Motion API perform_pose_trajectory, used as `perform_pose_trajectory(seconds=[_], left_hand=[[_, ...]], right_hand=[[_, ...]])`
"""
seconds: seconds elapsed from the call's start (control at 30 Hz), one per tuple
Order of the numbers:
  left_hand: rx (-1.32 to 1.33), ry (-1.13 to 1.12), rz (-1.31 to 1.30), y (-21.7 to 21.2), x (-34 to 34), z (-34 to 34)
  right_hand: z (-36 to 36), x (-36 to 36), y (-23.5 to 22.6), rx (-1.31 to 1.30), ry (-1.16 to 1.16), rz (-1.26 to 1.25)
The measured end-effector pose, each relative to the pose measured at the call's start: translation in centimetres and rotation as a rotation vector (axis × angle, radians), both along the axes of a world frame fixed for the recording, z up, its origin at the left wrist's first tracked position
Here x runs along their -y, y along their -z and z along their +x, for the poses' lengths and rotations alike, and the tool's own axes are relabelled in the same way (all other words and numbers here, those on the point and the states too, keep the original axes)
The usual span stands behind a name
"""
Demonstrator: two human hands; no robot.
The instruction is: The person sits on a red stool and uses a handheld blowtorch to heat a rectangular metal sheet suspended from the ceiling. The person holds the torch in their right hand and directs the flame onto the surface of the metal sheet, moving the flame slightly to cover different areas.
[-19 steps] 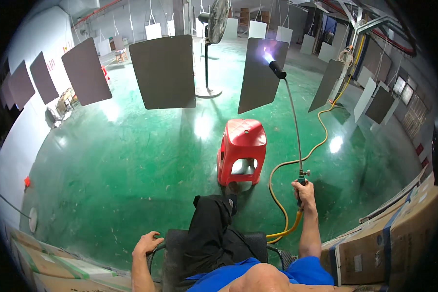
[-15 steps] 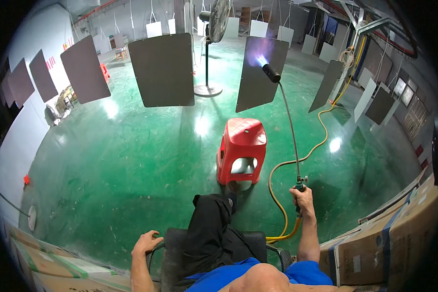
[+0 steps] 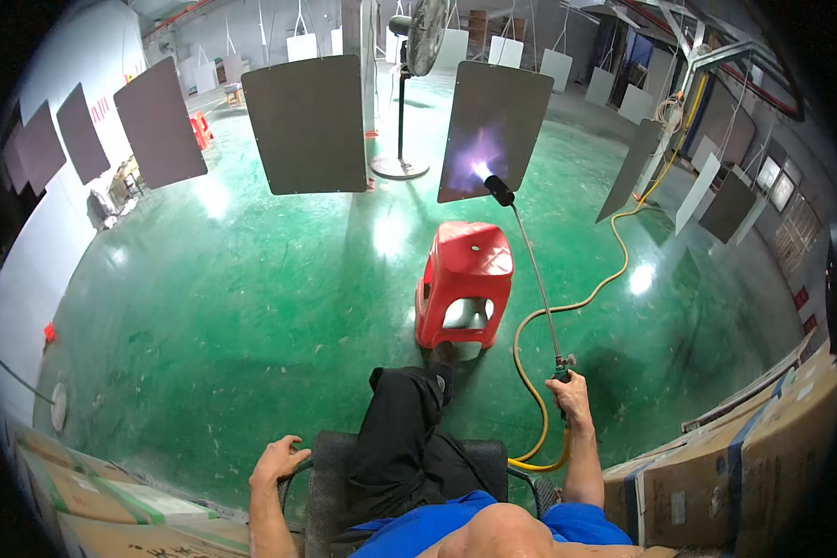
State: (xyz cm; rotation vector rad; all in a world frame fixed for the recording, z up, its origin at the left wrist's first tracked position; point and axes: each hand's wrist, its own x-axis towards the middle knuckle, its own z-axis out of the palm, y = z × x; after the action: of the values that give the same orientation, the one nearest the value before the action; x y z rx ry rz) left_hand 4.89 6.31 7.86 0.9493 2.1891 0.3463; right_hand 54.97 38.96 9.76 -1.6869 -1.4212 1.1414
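Note:
My right hand (image 3: pixel 569 400) is wrapped round the handle of a gas torch (image 3: pixel 537 272), out over the floor to my right. The torch's long thin pipe slants up and left to a black nozzle. From the nozzle a blue-violet flame plays on the lower part of a dark hanging panel (image 3: pixel 493 107). A yellow hose (image 3: pixel 533 377) joins the handle's lower end. My left hand (image 3: pixel 277 458) rests on the chair's left armrest (image 3: pixel 298 472), its fingers loosely apart and holding nothing.
A red plastic stool (image 3: pixel 465 279) stands ahead on the green floor (image 3: pixel 251 307). Several dark panels hang in a row, among them one (image 3: pixel 307 126) left of a pedestal fan (image 3: pixel 402 121). Cardboard boxes (image 3: pixel 688 493) flank the chair.
The torch nozzle has swung down and left, so the flame has moved from the panel's upper part to its lower part. The panel has swung slightly. My left hand stays on the armrest.

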Motion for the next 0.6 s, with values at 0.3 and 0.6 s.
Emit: perform_pose_trajectory(seconds=[0.3,0.6], left_hand=[[-0.037,0.0,0.029,0.1,0.5,-0.3],[-0.016,-0.009,0.037,-0.9,0.4,-0.2]], right_hand=[[-0.9,-3.7,0.9,-0.009,0.043,0.032],[-2.9,-5.2,-1.5,-0.135,0.043,0.061]])
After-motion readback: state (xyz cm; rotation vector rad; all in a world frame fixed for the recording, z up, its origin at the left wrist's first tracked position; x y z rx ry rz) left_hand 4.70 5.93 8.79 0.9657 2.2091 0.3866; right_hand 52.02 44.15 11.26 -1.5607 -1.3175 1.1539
